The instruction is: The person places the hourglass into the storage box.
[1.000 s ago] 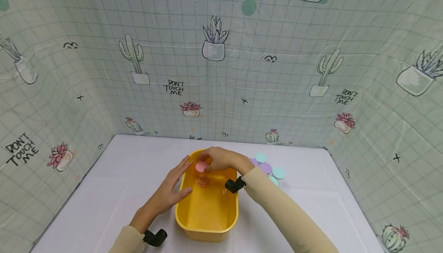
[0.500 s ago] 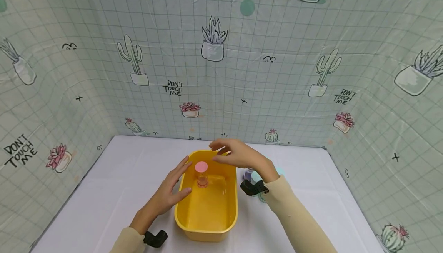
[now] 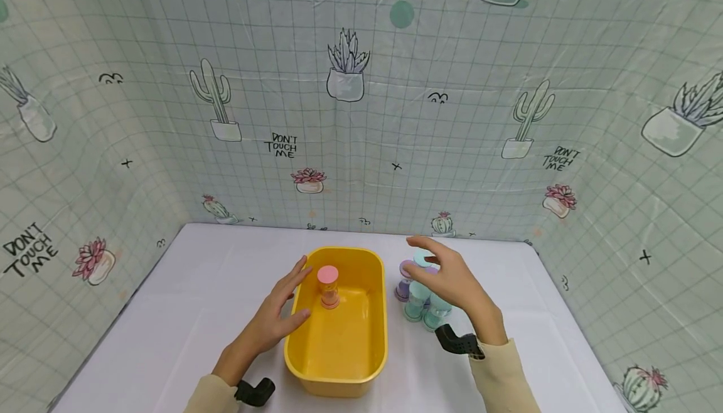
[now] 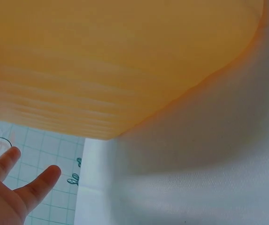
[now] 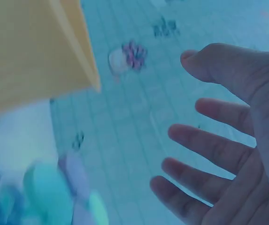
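Observation:
In the head view a yellow bin [image 3: 339, 344] stands on the table, and a pink-capped hourglass [image 3: 329, 286] stands upright inside it, near the back left. My left hand [image 3: 277, 312] rests at the bin's left rim with fingers spread; the left wrist view shows its fingertips [image 4: 40, 187] beside the bin's outer wall [image 4: 101, 70]. To the right of the bin, my right hand [image 3: 452, 275] hovers over a cluster of upright hourglasses in teal [image 3: 417, 300] and purple [image 3: 403, 284], partly covering them. Its fingers are apart and hold nothing, as the right wrist view also shows.
The white tablecloth [image 3: 226, 262] runs up to a patterned curtain [image 3: 373, 130] printed with cacti, which stands behind and on both sides. Black wrist cameras [image 3: 255, 393] are strapped to both wrists.
My right hand has let go of the pink hourglass in the bin, lifted out and moved right to the hourglass cluster. My left hand has stayed at the rim.

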A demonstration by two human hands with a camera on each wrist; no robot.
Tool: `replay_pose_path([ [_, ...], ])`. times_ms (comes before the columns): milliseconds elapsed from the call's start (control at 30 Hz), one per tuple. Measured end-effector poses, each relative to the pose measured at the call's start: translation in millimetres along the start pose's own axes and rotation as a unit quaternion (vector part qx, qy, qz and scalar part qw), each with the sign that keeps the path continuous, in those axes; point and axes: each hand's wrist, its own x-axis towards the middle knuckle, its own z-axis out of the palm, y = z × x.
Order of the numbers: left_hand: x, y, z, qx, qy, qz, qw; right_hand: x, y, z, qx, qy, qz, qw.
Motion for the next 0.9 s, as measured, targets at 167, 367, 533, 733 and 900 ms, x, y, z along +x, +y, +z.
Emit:
replay_pose_path([
  [167,0.1,0.0,-0.5,0.003,0.0,0.0,1.0,-23.1,23.6,-14.0,-0.029,0.034,0.025,0.999],
  [367,-0.4,0.9,-1.1,-0.002,-0.003,-0.006,1.0,-43.3,53.2,-29.1,-0.059,0.032,0.043,0.997],
  [533,-1.0,0.0,-1.8,-0.004,-0.008,-0.01,0.9999,-53.1,74.4,-37.4,-0.057,0.003,0.062,0.996],
  [733,-1.4,-1.6,-1.5,-0.006,-0.013,-0.011,0.9998,-56.2,94.2,-45.8,-0.052,-0.025,0.068,0.996],
  [900,-1.5,-1.5,-1.8,-0.007,-0.013,-0.009,0.9998,-49.9,100.4,-50.5,-0.031,-0.053,0.06,0.996],
])
